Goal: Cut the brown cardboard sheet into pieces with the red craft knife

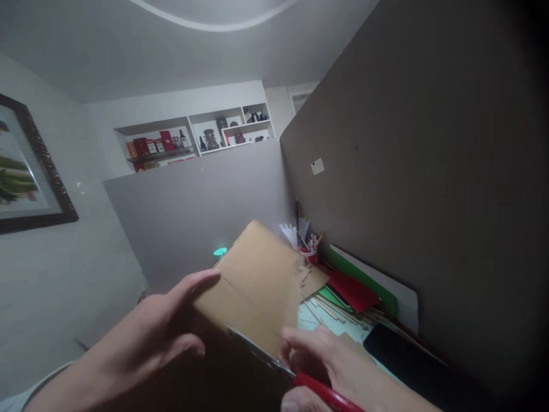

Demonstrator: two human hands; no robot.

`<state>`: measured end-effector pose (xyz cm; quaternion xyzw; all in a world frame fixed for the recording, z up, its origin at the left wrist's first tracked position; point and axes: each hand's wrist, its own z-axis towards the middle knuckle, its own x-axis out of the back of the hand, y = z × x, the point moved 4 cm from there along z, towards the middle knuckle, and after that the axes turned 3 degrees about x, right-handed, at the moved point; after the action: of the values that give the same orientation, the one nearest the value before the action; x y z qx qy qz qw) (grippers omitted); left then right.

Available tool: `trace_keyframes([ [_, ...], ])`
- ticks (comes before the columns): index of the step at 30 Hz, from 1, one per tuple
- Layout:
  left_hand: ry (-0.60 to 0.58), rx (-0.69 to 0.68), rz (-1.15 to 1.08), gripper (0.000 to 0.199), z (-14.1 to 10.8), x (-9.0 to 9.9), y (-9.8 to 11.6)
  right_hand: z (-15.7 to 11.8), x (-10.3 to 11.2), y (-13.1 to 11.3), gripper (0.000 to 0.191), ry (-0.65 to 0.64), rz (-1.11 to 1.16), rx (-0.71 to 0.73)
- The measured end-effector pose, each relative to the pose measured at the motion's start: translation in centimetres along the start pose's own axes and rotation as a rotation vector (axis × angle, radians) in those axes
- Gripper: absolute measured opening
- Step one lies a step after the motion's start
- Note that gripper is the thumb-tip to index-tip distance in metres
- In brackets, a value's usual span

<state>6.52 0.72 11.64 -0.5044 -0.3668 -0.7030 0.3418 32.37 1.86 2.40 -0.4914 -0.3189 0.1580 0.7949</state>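
Observation:
A piece of brown cardboard (259,274) is held up, tilted, in the middle of the head view. My left hand (165,315) holds it at its left edge, one finger lying along the face; how the hand's other fingers grip it is hidden. Red-handled scissors (319,390) are in my right hand (319,357), with the fingers closed round the handle. Their metal blades (253,345) lie along the cardboard's lower edge. Whether the blades are apart I cannot tell.
Behind the cardboard, a pen cup (309,256) stands in the partition corner. Red paper (352,290), green sheets and several thin wooden strips (334,309) litter the right of the desk. A black phone-like slab (405,357) lies closer in. Grey partitions (386,171) enclose the desk.

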Motion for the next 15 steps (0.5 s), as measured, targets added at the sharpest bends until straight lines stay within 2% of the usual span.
trace_keyframes([
  [2, 0.058, 0.026, -0.033, 0.052, 0.0, 0.1, 0.4, -0.2, 0.2, -0.1, 0.054, -0.002, -0.009, -0.004],
  [5, 0.160, 0.108, -0.271, 0.021, -0.3, 0.4, 1.6, -0.7, 0.9, -0.3, 0.051, 0.016, -0.114, -0.005],
  [7, 0.222, 0.169, -0.429, 0.013, -0.6, 0.7, 2.5, -1.0, 1.2, -0.5, 0.056, -0.014, -0.136, -0.019],
  [10, 0.208, 0.218, -0.570, 0.014, -0.9, 1.1, 3.1, -1.2, 1.3, -0.9, 0.063, -0.101, -0.098, -0.032],
  [13, 0.143, 0.206, -0.592, 0.026, -1.2, 1.2, 2.5, -1.3, 0.9, -1.7, 0.054, -0.219, -0.095, -0.032],
  [15, 0.134, 0.194, -0.583, 0.038, -1.5, 1.1, 1.8, -1.4, 0.5, -2.3, 0.047, -0.230, -0.103, -0.025],
])
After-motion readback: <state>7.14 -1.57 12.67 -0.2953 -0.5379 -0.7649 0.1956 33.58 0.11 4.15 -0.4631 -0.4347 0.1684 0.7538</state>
